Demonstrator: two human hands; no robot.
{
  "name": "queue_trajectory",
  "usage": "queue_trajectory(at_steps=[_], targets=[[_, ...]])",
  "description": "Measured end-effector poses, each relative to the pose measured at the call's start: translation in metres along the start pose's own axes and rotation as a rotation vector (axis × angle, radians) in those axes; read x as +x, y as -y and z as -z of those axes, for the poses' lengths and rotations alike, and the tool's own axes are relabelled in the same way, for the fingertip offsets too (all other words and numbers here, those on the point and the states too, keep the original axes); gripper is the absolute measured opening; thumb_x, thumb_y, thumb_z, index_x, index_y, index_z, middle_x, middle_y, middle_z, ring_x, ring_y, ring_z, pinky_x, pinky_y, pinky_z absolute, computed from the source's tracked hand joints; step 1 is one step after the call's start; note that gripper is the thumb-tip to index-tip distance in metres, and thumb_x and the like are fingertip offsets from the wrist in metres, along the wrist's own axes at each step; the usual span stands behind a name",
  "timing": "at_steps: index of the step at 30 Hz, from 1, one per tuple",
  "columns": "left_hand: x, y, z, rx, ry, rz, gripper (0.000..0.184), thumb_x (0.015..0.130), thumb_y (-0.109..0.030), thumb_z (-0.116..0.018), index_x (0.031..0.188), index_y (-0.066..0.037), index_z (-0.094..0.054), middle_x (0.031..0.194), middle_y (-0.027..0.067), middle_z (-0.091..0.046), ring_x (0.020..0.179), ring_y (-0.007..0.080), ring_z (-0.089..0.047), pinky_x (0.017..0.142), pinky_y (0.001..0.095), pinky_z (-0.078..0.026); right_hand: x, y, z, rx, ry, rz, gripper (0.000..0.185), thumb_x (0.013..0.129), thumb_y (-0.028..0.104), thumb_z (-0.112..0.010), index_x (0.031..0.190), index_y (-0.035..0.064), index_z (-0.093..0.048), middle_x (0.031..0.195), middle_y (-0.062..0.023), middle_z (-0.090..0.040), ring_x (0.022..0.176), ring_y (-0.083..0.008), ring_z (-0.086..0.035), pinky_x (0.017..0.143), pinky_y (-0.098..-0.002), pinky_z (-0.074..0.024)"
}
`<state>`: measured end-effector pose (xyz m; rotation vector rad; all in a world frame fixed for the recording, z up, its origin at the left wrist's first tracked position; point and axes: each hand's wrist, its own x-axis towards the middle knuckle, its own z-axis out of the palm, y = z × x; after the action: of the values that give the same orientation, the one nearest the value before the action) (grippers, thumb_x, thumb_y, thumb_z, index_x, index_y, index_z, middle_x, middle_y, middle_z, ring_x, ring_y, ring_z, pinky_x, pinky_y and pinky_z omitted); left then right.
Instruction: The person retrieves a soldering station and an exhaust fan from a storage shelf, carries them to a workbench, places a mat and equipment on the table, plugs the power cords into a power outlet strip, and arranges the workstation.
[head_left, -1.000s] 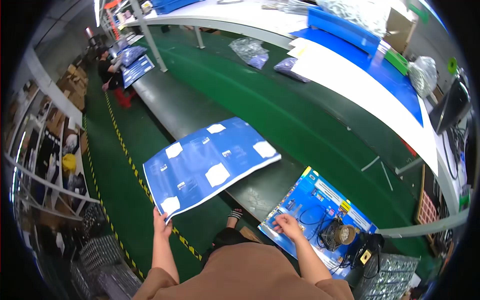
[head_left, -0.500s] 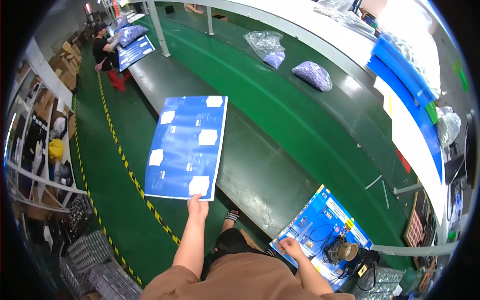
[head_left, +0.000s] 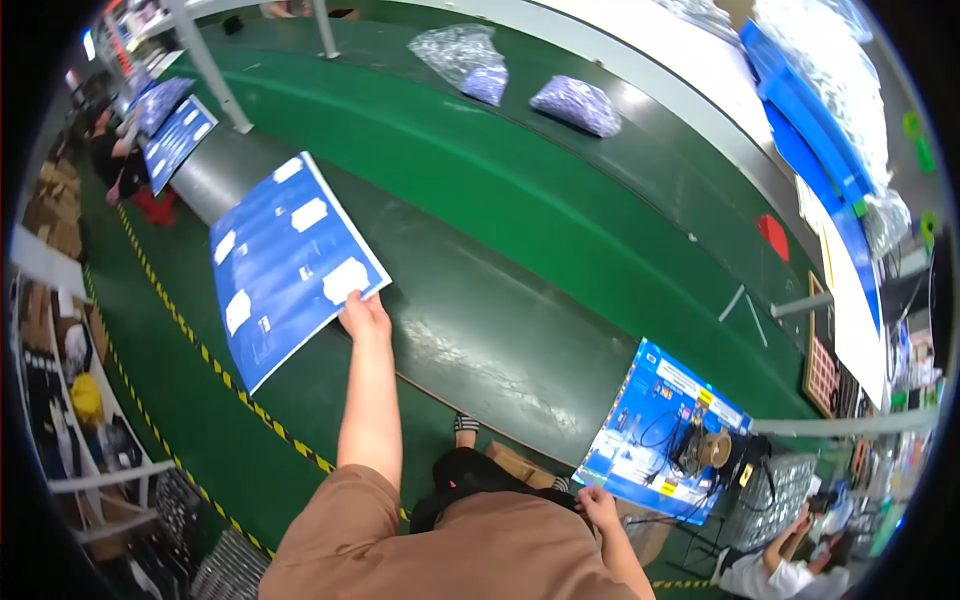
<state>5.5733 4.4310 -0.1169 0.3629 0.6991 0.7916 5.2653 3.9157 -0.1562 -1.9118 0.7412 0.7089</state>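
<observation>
My left hand [head_left: 366,318] grips a corner of a large blue sheet [head_left: 275,245] with white patches, fingers pressed on its near right edge. The sheet is tilted over the left part of the dark workbench [head_left: 480,325]. My right hand [head_left: 598,505] is low, beside the near edge of a printed blue mat [head_left: 640,415]; its fingers look curled, and whether they hold anything is too small to tell. On the mat lie black cables and a brown round spool [head_left: 714,449].
A green belt [head_left: 560,240] runs behind the bench, with purple-filled bags [head_left: 578,105] beyond. A co-worker [head_left: 112,155] sits far left by another blue sheet [head_left: 180,143]. Another person [head_left: 785,565] is at lower right. A metal rail [head_left: 850,426] crosses right of the mat.
The blue sheet, held by my left hand, has moved forward and left and turned. My right hand has come back from the mat to its near edge. The view has shifted, showing a person at lower right.
</observation>
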Motion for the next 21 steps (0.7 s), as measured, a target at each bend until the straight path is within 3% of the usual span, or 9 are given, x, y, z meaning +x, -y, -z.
queue_trajectory(at_steps=[3, 5, 9, 11, 12, 13, 15, 18, 21], targets=[[0.034, 0.018, -0.013, 0.154, 0.028, 0.274, 0.036, 0.094, -0.01, -0.04, 0.129, 0.0, -0.035, 0.131, 0.0165, -0.044, 0.115, 0.0322, -0.051, 0.093, 0.0426, -0.048, -0.007, 0.004, -0.007, 0.046, -0.057, -0.002, 0.021, 0.087, 0.02, -0.057, 0.088, -0.0004, -0.061, 0.074, -0.0058, -0.064, 0.062, -0.0115, -0.061, 0.054, -0.0259, -0.0497], [0.033, 0.031, -0.014, 0.352, 0.307, 0.499, 0.048, 0.097, -0.032, -0.039, 0.134, -0.002, -0.03, 0.138, 0.0178, -0.038, 0.116, 0.0336, -0.051, 0.092, 0.0434, -0.046, -0.011, 0.004, -0.012, 0.087, -0.089, 0.0, 0.02, 0.087, 0.02, -0.058, 0.087, 0.0, -0.06, 0.073, -0.0051, -0.063, 0.061, -0.0112, -0.06, 0.053, -0.0257, -0.0489], [-0.008, 0.065, -0.004, 0.93, 0.607, 0.647, 0.05, 0.093, -0.032, -0.048, 0.134, -0.006, -0.035, 0.132, 0.0172, -0.046, 0.111, 0.0288, -0.054, 0.089, 0.0373, -0.046, -0.027, -0.008, -0.021, 0.185, -0.094, 0.029, 0.019, 0.09, 0.023, -0.056, 0.091, 0.0037, -0.056, 0.076, -0.0038, -0.061, 0.063, -0.011, -0.058, 0.052, -0.0252, -0.0482], [-0.022, 0.094, 0.023, 1.286, 0.773, 0.231, 0.042, 0.092, -0.021, -0.047, 0.131, -0.005, -0.04, 0.127, 0.0169, -0.05, 0.11, 0.026, -0.054, 0.091, 0.0368, -0.044, -0.029, -0.023, -0.028, 0.216, -0.125, -0.004, 0.019, 0.09, 0.023, -0.056, 0.09, 0.0044, -0.056, 0.075, -0.0032, -0.061, 0.062, -0.0103, -0.057, 0.052, -0.0247, -0.0478], [-0.047, 0.098, 0.034, 1.485, 0.877, -0.117, 0.04, 0.089, -0.013, -0.047, 0.128, -0.004, -0.044, 0.123, 0.0177, -0.053, 0.111, 0.0265, -0.054, 0.093, 0.0375, -0.043, -0.03, -0.029, -0.029, 0.213, -0.137, 0.003, 0.018, 0.09, 0.023, -0.056, 0.09, 0.0048, -0.056, 0.074, -0.0031, -0.06, 0.062, -0.0102, -0.057, 0.052, -0.0248, -0.0479], [-0.077, 0.095, 0.036, 1.601, 0.998, -0.253, 0.047, 0.085, -0.012, -0.049, 0.131, -0.005, -0.042, 0.127, 0.0213, -0.049, 0.119, 0.0348, -0.046, 0.1, 0.0409, -0.036, -0.037, -0.038, -0.035, 0.211, -0.143, 0.003, 0.018, 0.09, 0.023, -0.056, 0.09, 0.0052, -0.056, 0.074, -0.0031, -0.06, 0.062, -0.0102, -0.057, 0.052, -0.0249, -0.048], [-0.103, 0.119, 0.086, 1.744, 1.238, -0.568, 0.057, 0.08, -0.014, -0.052, 0.135, -0.007, -0.037, 0.138, 0.024, -0.036, 0.13, 0.0405, -0.03, 0.107, 0.0462, -0.024, -0.044, -0.046, -0.04, 0.238, -0.17, -0.043, 0.018, 0.089, 0.024, -0.057, 0.09, 0.0052, -0.056, 0.074, -0.003, -0.06, 0.062, -0.0104, -0.058, 0.052, -0.025, -0.0481], [-0.182, 0.116, 0.126, 1.972, 1.448, -0.422, 0.068, 0.078, -0.019, -0.053, 0.14, -0.008, -0.029, 0.149, 0.0216, -0.014, 0.138, 0.0392, -0.01, 0.109, 0.0548, -0.008, -0.047, -0.064, -0.045, 0.244, -0.196, -0.033, 0.021, 0.088, 0.026, -0.059, 0.089, 0.0046, -0.056, 0.073, -0.0031, -0.06, 0.061, -0.0107, -0.058, 0.05, -0.0252, -0.048], [-0.233, 0.103, 0.15, 1.949, 1.587, -0.38, 0.07, 0.077, -0.016, -0.055, 0.142, -0.01, -0.028, 0.15, 0.0183, -0.012, 0.139, 0.0376, -0.007, 0.11, 0.0529, -0.005, -0.056, -0.064, -0.04, 0.292, -0.224, -0.079, 0.021, 0.088, 0.026, -0.059, 0.089, 0.0044, -0.056, 0.074, -0.0035, -0.06, 0.062, -0.0111, -0.059, 0.051, -0.026, -0.0485]])
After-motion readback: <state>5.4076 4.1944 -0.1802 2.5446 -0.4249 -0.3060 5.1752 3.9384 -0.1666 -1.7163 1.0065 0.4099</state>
